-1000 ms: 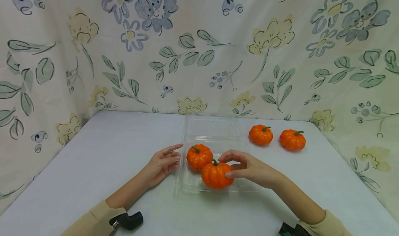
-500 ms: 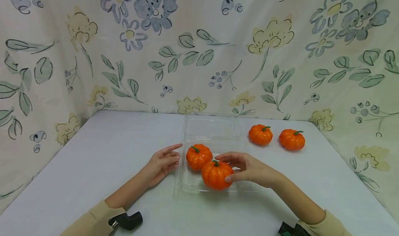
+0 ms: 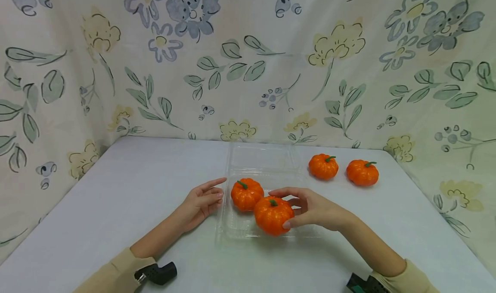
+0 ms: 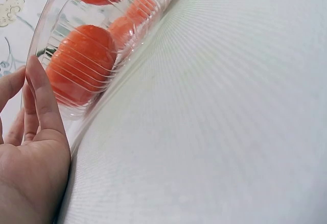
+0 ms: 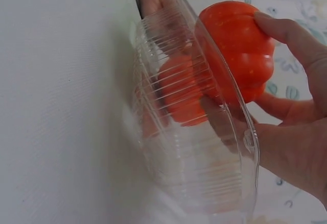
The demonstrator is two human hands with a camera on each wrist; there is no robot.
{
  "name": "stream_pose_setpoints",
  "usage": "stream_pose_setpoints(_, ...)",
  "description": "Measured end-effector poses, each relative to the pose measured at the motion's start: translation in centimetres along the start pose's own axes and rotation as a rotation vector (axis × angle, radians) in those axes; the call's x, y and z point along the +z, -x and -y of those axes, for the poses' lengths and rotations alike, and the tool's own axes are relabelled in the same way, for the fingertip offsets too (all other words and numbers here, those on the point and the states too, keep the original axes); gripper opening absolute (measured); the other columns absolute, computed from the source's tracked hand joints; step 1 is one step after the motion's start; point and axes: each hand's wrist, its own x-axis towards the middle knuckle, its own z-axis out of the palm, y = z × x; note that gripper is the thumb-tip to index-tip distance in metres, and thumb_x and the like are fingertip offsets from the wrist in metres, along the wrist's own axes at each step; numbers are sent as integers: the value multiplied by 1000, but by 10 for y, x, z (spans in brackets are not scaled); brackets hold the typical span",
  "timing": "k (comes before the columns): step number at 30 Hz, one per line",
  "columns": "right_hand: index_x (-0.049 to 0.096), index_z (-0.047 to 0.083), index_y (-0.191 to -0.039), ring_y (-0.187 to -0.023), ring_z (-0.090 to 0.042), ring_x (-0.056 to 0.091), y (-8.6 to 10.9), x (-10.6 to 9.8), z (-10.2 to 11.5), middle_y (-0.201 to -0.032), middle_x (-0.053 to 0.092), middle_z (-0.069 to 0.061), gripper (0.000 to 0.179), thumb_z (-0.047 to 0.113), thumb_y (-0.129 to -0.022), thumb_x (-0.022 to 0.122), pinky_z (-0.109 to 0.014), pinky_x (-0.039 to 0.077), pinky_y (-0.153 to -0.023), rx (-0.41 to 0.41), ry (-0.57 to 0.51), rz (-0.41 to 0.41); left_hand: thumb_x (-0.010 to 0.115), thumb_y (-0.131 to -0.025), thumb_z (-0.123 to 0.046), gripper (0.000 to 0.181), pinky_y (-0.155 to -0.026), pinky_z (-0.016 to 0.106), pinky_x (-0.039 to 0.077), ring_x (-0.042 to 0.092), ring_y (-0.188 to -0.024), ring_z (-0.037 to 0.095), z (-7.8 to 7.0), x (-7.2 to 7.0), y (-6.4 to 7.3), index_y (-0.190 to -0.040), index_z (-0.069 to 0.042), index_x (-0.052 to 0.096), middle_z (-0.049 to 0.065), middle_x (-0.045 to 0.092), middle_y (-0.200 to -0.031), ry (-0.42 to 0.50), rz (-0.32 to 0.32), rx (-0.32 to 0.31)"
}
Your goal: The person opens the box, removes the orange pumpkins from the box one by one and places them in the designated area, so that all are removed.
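My right hand (image 3: pixel 314 209) holds an orange toy pumpkin (image 3: pixel 273 219) with a green stem, thumb on its near right side and fingers behind it. In the right wrist view this pumpkin (image 5: pixel 237 50) is partly above the rim of a clear plastic clamshell box (image 3: pixel 236 230). A second pumpkin (image 3: pixel 246 195) sits inside the box at the left, close beside the held one. My left hand (image 3: pixel 199 207) rests at the box's left side; in the left wrist view its fingertips (image 4: pixel 34 68) touch the clear rim, fingers fairly straight.
Two more orange pumpkins stand on the white table (image 3: pixel 155 168) at the back right: one nearer the box (image 3: pixel 323 167) and another pumpkin (image 3: pixel 362 173) farther right. The box's lid (image 3: pixel 263 157) lies folded back behind it. A floral curtain (image 3: pixel 240 95) hangs along the table's far edge.
The held pumpkin has shifted slightly right and its stem has turned a little, with my right hand around it. My left hand and the other pumpkins stay put.
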Motion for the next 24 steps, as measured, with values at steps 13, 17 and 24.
stream_pose_setpoints(13, 53, 2, -149, -128, -35, 52, 3, -5, 2, -151, 52, -17, 72, 14, -87, 86, -25, 53, -105, -32, 96, -4, 54, -106, 3, 53, -85, 19, 61, 68, -88, 7, 0, 1, -2, -158, -4, 44, 1, 63, -109, -5, -19, -16)
stream_pose_setpoints(17, 51, 1, -149, -134, -36, 50, 3, -8, 1, -150, 53, -17, 72, 13, -86, 85, -25, 51, -109, -53, 99, 12, 54, -107, 2, 54, -85, 19, 60, 68, -88, 6, 0, 1, -2, -159, -4, 42, 1, 63, -109, -11, -23, -19)
stream_pose_setpoints(24, 47, -3, -150, -139, -33, 47, 5, -13, 0, -151, 52, -19, 74, 11, -87, 84, -23, 47, -112, -70, 98, 39, 54, -107, 2, 54, -86, 19, 60, 68, -89, 6, 0, 1, -2, -159, -4, 41, 0, 64, -109, -15, -24, -22)
